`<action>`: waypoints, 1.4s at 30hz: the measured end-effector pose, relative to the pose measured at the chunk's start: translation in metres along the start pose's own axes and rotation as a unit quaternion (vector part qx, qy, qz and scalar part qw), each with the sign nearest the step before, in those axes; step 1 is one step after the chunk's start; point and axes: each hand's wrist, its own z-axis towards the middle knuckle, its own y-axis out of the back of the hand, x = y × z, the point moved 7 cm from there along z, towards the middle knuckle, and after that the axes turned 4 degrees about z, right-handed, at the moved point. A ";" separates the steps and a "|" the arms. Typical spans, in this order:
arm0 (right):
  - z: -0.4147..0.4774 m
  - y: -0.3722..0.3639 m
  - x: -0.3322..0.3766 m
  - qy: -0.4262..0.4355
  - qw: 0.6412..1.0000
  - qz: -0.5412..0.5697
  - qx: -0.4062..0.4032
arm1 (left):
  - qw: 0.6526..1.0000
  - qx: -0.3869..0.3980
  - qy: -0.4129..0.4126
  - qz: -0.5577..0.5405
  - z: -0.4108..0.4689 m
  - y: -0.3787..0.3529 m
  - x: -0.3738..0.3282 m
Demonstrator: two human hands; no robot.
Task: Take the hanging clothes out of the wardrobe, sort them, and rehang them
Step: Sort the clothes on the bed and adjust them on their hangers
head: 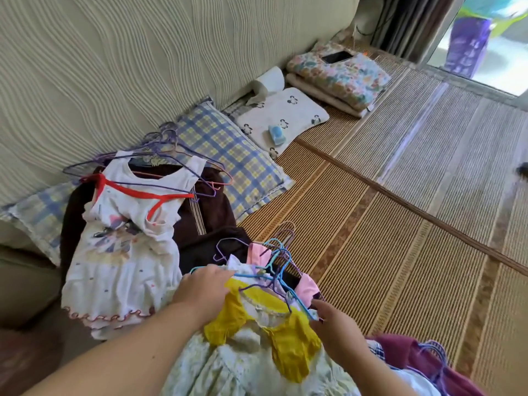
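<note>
- A bundle of thin coloured wire hangers [275, 260] with small garments is seen near the centre, on a woven straw mat [371, 224].
- The left end of the bundle is grasped by the left hand [204, 287], with the fingers curled over it.
- The right end is pinched by the fingertips of the right hand [334, 324].
- On top of the bundle a pale floral dress with mustard-yellow sleeves [288, 344] is laid; a pink garment [307, 288] is seen under it.
- To the left, a white sleeveless child's dress with red trim [123, 252] is laid on a dark brown garment [213, 215], with purple hangers at its far end.
- Farther away, a blue-and-yellow checked pillow [231, 150] and a white printed pillow [285, 112] are placed against a beige ribbed cover [114, 58].
- A maroon garment [411, 352] is found near the right.
</note>
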 end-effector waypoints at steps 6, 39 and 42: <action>-0.051 0.022 0.042 0.126 0.986 -0.093 -0.059 | 0.999 -0.008 -0.049 -0.013 -0.047 0.019 -0.025; -0.675 -0.020 -0.323 -0.103 0.950 0.038 -0.291 | 0.880 -0.086 -0.466 0.034 -0.621 -0.077 -0.382; -0.698 -0.013 -0.398 -0.124 0.951 0.059 -0.276 | 0.879 -0.067 -0.470 0.041 -0.634 -0.102 -0.455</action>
